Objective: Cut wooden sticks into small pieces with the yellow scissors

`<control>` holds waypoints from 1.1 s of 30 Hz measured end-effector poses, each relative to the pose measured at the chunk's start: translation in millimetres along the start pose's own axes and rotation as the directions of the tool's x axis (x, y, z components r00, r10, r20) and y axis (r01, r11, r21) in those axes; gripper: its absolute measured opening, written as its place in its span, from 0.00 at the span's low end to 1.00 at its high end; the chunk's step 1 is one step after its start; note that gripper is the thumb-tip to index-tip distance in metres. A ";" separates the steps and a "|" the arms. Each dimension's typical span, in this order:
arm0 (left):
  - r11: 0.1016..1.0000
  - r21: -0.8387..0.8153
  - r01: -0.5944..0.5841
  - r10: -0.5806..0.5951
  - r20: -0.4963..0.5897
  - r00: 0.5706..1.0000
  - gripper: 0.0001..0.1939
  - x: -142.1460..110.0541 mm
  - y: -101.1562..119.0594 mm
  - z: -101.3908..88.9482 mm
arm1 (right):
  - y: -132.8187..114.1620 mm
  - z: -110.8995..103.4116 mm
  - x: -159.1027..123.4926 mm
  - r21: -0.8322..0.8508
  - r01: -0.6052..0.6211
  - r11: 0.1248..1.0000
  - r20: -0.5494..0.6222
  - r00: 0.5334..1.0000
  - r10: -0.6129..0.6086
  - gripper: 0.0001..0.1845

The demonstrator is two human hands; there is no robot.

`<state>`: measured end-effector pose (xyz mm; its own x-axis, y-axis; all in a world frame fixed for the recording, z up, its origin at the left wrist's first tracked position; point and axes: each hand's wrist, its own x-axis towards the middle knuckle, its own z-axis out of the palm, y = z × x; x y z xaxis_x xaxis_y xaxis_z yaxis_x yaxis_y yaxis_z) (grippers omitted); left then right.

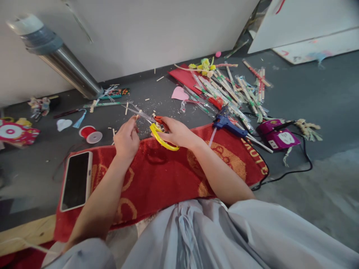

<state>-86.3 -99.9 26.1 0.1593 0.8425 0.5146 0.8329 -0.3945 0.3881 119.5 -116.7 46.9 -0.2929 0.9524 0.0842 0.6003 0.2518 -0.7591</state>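
My right hand (175,132) is closed through the handles of yellow-handled scissors (161,137), blades pointing left and up. My left hand (126,140) pinches a thin pale stick (137,117) right at the scissor blades. Both hands hover over the far edge of a red patterned cloth (157,175) spread on the dark floor. Small stick offcuts lie scattered just beyond the hands.
A phone (76,180) lies on the cloth's left end. A red thread spool (91,134) sits left. A blue glue gun (228,124), a purple box (277,137) with a black cable, wrapped chopsticks (238,93) and red paper lie right. A metal pipe (56,56) leans at far left.
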 end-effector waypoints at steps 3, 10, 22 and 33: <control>1.000 0.028 -0.003 0.002 0.011 1.000 0.20 -0.1 -3.0 1.4 | -4.6 -2.3 -0.8 -0.046 -0.032 0.998 0.026 0.999 0.033 0.25; 0.994 0.021 -0.107 0.109 -0.201 0.973 0.15 -5.9 5.1 -0.2 | -8.5 4.4 1.6 -0.067 -0.155 0.986 0.013 0.988 0.156 0.21; 0.700 -0.711 -0.066 0.255 0.163 0.953 0.50 -27.3 15.6 30.2 | -24.8 21.4 -2.2 0.321 -0.247 0.914 0.051 0.969 0.243 0.22; 0.622 -0.779 0.084 0.220 0.276 0.936 0.54 -27.0 19.1 28.1 | -7.8 28.9 2.6 0.515 -0.112 0.850 0.105 0.992 0.067 0.18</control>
<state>-59.7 -119.9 -1.9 0.4783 0.8028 0.3558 0.1181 -0.4604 0.8798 92.6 -121.2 34.3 -0.3288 0.9438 -0.0352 0.1602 0.0190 -0.9869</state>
